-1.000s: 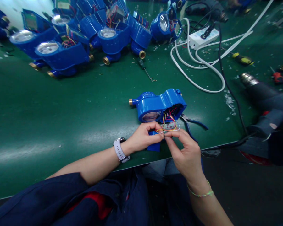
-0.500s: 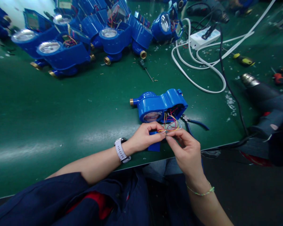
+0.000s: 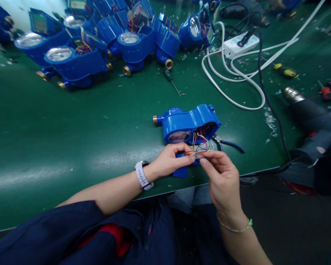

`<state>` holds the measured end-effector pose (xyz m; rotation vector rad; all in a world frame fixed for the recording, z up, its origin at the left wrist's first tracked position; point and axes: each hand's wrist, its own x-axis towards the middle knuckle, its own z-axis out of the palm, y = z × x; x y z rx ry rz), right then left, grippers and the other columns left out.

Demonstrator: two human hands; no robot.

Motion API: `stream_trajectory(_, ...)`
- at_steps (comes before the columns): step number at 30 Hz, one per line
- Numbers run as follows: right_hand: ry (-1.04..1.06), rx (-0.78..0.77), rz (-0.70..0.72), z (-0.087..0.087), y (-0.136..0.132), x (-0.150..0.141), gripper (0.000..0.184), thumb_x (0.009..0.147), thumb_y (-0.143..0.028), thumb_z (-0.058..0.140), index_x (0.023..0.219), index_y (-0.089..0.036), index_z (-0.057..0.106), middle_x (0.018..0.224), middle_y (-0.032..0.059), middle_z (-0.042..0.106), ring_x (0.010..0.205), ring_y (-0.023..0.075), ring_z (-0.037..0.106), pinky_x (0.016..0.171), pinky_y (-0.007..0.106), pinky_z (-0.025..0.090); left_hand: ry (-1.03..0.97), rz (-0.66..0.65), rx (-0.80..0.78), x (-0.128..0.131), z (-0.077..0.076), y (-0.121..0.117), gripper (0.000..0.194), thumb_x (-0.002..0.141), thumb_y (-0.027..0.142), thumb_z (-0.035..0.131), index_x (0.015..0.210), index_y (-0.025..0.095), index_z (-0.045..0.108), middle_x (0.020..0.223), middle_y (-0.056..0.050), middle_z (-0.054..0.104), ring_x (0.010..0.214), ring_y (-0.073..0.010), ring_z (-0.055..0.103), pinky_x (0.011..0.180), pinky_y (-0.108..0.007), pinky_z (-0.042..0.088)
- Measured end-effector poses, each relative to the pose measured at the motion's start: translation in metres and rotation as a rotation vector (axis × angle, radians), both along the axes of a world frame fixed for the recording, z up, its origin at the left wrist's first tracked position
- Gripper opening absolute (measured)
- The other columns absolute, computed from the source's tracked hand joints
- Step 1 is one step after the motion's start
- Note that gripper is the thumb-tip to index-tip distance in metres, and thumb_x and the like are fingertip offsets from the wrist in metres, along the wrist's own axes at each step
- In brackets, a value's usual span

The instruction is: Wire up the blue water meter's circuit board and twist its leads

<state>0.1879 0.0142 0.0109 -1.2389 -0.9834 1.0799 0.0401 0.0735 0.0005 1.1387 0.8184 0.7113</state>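
A blue water meter [image 3: 179, 123] with a brass-ended pipe lies on its side near the bench's front edge. Thin red, yellow and white wires [image 3: 201, 143] loop out of its open housing toward me. My left hand [image 3: 175, 160] pinches wires between thumb and forefinger. Close by on the right, the thumb and fingers of my right hand [image 3: 220, 173] are drawn together at the wires, in a pinch. Their exact grip on the strands is too small to make out. Under my left hand sits a blue flat piece [image 3: 180, 171], partly covered.
Blue-handled cutters [image 3: 230, 144] lie right of the meter. Several more meters [image 3: 77, 66] crowd the back left. A screwdriver [image 3: 171, 82] rests beyond the meter. White cable loops from a power strip [image 3: 241, 45]; a heat gun [image 3: 306, 110] lies at the right.
My right hand has shifted slightly right, away from my left fingertips, leaving a small gap between them. My left hand keeps its pinch, and the meter stays where it was.
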Motion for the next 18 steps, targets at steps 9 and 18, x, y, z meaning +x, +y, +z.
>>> stream_trajectory(9, -0.228, 0.068, -0.005, 0.007, -0.002, -0.005, 0.011, 0.085, -0.012, 0.066, 0.090, -0.021, 0.063, 0.088, 0.0003, 0.068, 0.085, 0.0156, 0.066, 0.082, 0.029, 0.053, -0.027, -0.023, -0.043, -0.001, 0.004, 0.000, 0.022, 0.070, 0.033, 0.067, 0.067, 0.015, 0.055, 0.069, 0.002, 0.054, 0.064, -0.0104, 0.044, 0.067, -0.025, 0.036)
stream_trajectory(18, -0.217, 0.097, -0.023, 0.006, -0.004, -0.010, 0.013, 0.086, -0.010, 0.066, 0.088, -0.022, 0.062, 0.086, -0.0006, 0.067, 0.084, 0.0148, 0.067, 0.082, 0.027, 0.053, -0.018, -0.005, -0.025, -0.001, 0.003, 0.000, 0.021, 0.068, 0.031, 0.067, 0.066, 0.015, 0.053, 0.068, 0.003, 0.051, 0.064, -0.0103, 0.042, 0.064, -0.024, 0.034)
